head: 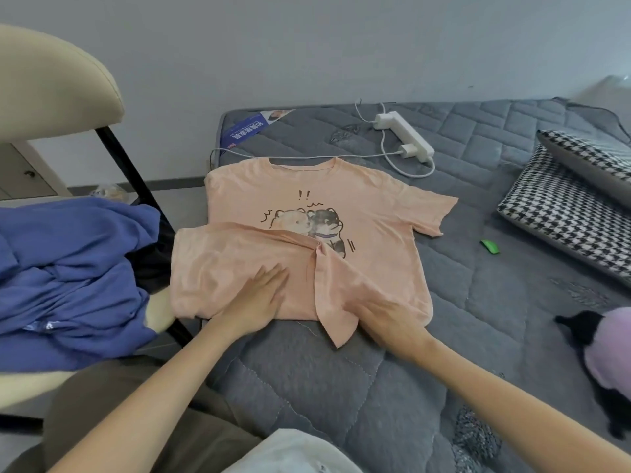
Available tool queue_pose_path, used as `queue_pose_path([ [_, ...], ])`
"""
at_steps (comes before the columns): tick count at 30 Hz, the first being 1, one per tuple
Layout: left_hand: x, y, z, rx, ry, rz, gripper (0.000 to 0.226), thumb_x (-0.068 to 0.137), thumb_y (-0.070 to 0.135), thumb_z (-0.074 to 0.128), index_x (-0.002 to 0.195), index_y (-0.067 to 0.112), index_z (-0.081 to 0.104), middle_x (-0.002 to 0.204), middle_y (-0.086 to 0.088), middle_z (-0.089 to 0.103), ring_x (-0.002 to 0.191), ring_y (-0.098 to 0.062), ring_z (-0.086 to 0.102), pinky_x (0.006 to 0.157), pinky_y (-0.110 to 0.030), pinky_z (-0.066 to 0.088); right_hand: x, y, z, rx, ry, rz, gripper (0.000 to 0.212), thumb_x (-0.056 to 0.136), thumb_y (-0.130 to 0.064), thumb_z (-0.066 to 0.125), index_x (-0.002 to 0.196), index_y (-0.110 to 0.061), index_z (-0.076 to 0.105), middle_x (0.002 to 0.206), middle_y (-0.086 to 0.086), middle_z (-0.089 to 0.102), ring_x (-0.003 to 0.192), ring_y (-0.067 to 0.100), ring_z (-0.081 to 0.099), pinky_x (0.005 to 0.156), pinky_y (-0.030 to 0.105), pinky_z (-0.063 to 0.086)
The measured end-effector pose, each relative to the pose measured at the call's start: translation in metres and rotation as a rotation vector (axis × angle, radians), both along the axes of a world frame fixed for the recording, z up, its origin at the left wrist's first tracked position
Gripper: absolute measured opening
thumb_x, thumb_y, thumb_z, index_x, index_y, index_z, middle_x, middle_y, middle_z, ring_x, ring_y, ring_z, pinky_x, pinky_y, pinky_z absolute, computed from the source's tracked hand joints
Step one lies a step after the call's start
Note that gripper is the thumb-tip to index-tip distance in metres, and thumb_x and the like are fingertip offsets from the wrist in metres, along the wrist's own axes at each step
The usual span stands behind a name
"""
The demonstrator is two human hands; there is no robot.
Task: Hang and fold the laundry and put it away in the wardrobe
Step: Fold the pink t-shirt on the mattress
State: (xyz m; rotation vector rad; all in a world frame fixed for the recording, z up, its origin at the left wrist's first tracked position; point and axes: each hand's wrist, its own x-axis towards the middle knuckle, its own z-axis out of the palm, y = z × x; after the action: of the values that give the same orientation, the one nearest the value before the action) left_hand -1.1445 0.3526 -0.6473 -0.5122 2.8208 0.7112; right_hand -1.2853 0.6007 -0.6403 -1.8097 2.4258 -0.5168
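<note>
Bed (478,302) bearing peach T-shirt (375,206), part-folded, beneath both grips. Left grip (263,295), fingers straight and apart, presses the fold flat; right grip (389,322) rests on the hem, blurred, closure indeterminate. Smooth creases outward before folding further.

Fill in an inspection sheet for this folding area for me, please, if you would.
Surface: grey quilted mattress.
Job's things: peach T-shirt lies print-up, chair-side half folded across; blue garment heaped on the chair.
Clutter: small green object, houndstooth pillows, purple-and-black item at right edge.
Hands: left hand flat on the folded part; right hand on the lower hem, blurred, grip unclear.
Cables: white power strip with charger plugged in; white cable loops near the collar.
Surroundings: grey wall behind; chair at the left.
</note>
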Motion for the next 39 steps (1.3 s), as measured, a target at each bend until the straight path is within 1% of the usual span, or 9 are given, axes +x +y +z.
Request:
queue_pose_path([
  [2,-0.004,0.001,0.002,-0.005,-0.009,-0.001,0.053,0.103,0.032,0.027,0.152,0.022,0.009,0.159,0.003,-0.002,0.146,-0.024,-0.005,0.117,-0.037,0.004,-0.009,-0.004,0.004,-0.063,-0.19,-0.192,0.031,0.1,-0.024,0.043,0.127,-0.018,0.057,0.122,-0.001,0.063,0.112,0.01,0.057,0.091,0.018,0.04],
  [4,-0.01,0.003,0.006,0.001,-0.015,-0.001,0.053,0.103,0.031,0.029,0.152,0.024,0.01,0.159,0.003,-0.002,0.146,-0.025,-0.004,0.118,-0.04,0.005,-0.022,-0.013,0.016,-0.283,-0.38,-0.447,0.021,0.099,-0.017,0.041,0.094,-0.019,0.061,0.088,-0.008,0.064,0.082,-0.001,0.057,0.071,0.012,0.038],
  [8,-0.027,0.009,0.009,0.001,-0.036,-0.013,0.052,0.103,0.03,0.028,0.151,0.028,0.011,0.16,0.0,-0.001,0.147,-0.027,-0.002,0.118,-0.044,0.007,-0.066,-0.027,0.044,-0.534,-0.57,-0.754,0.037,0.098,-0.011,0.038,0.062,-0.019,0.032,0.058,-0.008,0.037,0.054,0.003,0.03,0.049,0.021,0.024],
  [16,-0.063,0.007,0.005,-0.072,-0.135,0.039,0.049,0.103,0.036,0.02,0.15,0.038,0.007,0.16,0.001,-0.004,0.147,-0.023,-0.003,0.115,-0.048,0.009,-0.132,-0.035,0.032,-0.264,-0.416,-1.036,0.037,0.102,-0.034,0.029,0.084,-0.008,0.047,0.095,0.012,0.057,0.085,0.031,0.051,0.065,0.036,0.036],
  [22,-0.082,-0.007,0.007,-0.23,-0.003,0.156,0.048,0.101,0.033,0.026,0.148,0.032,0.021,0.157,0.002,0.013,0.137,-0.024,0.024,0.102,-0.043,0.032,-0.134,-0.021,-0.006,-0.068,-0.456,-1.117,0.029,0.1,-0.033,0.03,0.099,-0.014,0.051,0.095,0.011,0.062,0.082,0.03,0.054,0.067,0.035,0.039],
  [27,-0.113,-0.015,0.008,-0.23,0.239,0.173,0.041,0.1,0.026,0.034,0.141,0.02,0.039,0.146,-0.003,0.034,0.121,-0.028,0.041,0.097,-0.038,0.038,-0.13,-0.017,-0.019,-0.183,-0.528,-1.159,0.026,0.098,-0.042,0.037,0.104,-0.02,0.051,0.091,0.001,0.061,0.083,0.024,0.057,0.067,0.034,0.041],
  [33,-0.151,-0.02,0.006,-0.053,0.094,0.161,0.041,0.102,0.029,0.028,0.141,0.017,0.039,0.139,-0.008,0.041,0.121,-0.032,0.045,0.099,-0.042,0.038,-0.133,-0.018,-0.022,-0.363,-0.707,-1.278,0.025,0.085,-0.053,0.056,0.092,-0.029,0.062,0.082,-0.009,0.061,0.082,0.015,0.054,0.065,0.03,0.038],
  [36,-0.162,-0.027,0.007,-0.195,0.05,0.12,0.038,0.099,0.037,0.038,0.131,0.019,0.046,0.128,-0.005,0.047,0.118,-0.027,0.045,0.096,-0.04,0.031,-0.137,-0.016,-0.022,-0.415,-0.809,-1.255,0.021,0.081,-0.052,0.062,0.084,-0.031,0.065,0.078,-0.014,0.062,0.078,0.008,0.057,0.058,0.025,0.037],
  [39,-0.169,-0.03,0.009,-0.32,-0.078,0.001,0.042,0.091,0.051,0.048,0.119,0.019,0.048,0.121,-0.002,0.047,0.118,-0.025,0.035,0.091,-0.039,0.023,-0.143,-0.012,-0.023,-0.454,-0.93,-1.233,0.018,0.08,-0.045,0.068,0.084,-0.028,0.07,0.085,-0.012,0.067,0.083,0.007,0.059,0.072,0.027,0.044],
])
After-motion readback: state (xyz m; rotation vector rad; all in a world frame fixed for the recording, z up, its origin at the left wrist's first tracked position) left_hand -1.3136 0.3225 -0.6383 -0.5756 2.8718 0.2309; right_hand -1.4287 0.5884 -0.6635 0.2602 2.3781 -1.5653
